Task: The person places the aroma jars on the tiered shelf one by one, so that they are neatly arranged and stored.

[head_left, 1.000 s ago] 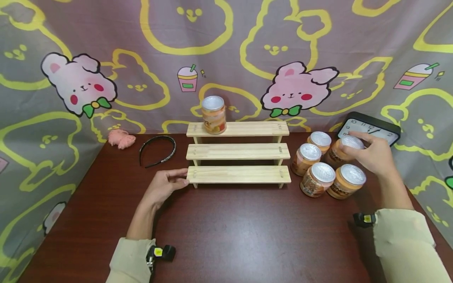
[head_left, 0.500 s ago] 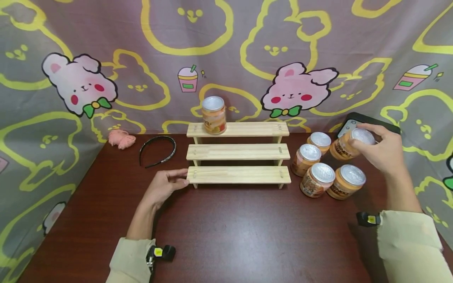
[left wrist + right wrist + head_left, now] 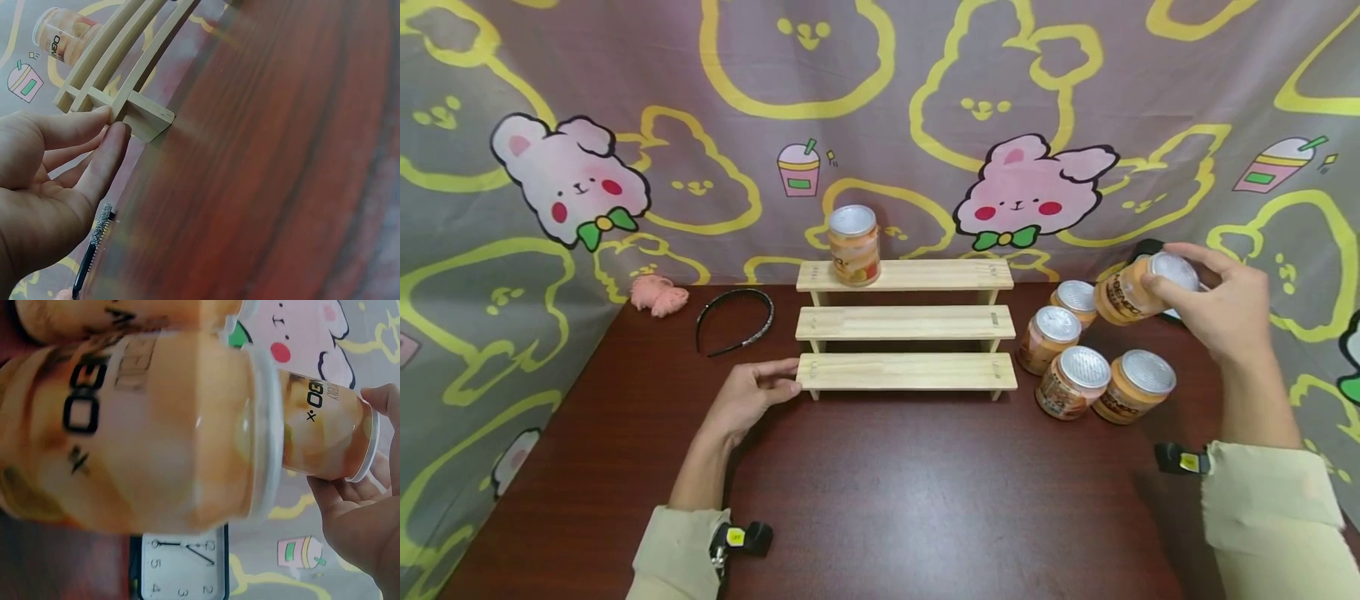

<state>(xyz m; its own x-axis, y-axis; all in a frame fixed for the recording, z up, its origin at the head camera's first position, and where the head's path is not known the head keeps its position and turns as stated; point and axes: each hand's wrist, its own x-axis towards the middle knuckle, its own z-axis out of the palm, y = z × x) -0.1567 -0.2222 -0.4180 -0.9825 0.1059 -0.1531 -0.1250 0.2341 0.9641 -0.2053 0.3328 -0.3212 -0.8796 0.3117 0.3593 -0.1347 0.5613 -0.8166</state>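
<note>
My right hand (image 3: 1236,317) grips an orange can (image 3: 1120,293) with a silver lid, its fingers and thumb round the lid end. The can is raised and tilted, lid toward the hand; in the right wrist view this held can (image 3: 325,428) appears behind a nearer one. Several similar cans (image 3: 1073,385) stand just left of and below it on the table. At the left end of a three-step wooden display shelf (image 3: 906,372), my left hand (image 3: 748,398) pinches the lowest step's corner between thumb and fingers. Another orange can (image 3: 855,254) stands upright on the top step's left side.
A black headband (image 3: 767,312) lies left of the shelf, with a pink fuzzy item (image 3: 658,296) farther left. The clock (image 3: 184,569) at the back right is mostly covered by the right hand and can in the head view. A patterned curtain (image 3: 910,158) borders the table behind.
My right hand has lifted one can up from the group, shifting slightly right and tilting it over. The left hand and the shelf have stayed put.
</note>
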